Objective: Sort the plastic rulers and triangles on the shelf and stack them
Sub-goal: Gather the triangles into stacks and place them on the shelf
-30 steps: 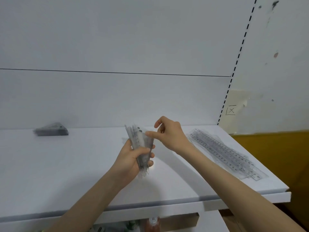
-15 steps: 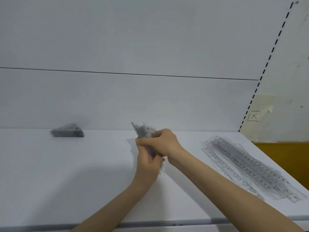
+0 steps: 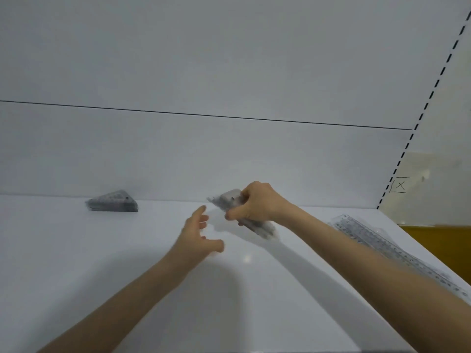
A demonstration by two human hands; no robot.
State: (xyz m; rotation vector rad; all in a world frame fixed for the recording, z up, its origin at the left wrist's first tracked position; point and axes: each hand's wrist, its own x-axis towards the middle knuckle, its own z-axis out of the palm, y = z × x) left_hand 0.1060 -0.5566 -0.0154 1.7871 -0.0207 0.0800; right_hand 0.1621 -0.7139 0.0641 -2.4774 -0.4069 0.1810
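Only 1 view, from a camera worn on the head; it looks forward and slightly down across the white shelf, facing the white back panel that fills the upper half; the panel's seam runs tilted, lower at the right; both forearms enter from the bottom edge, close to the lens; the left hand and the right hand, gripping its bundle of triangles, sit near centre; the rulers run off the right edge.
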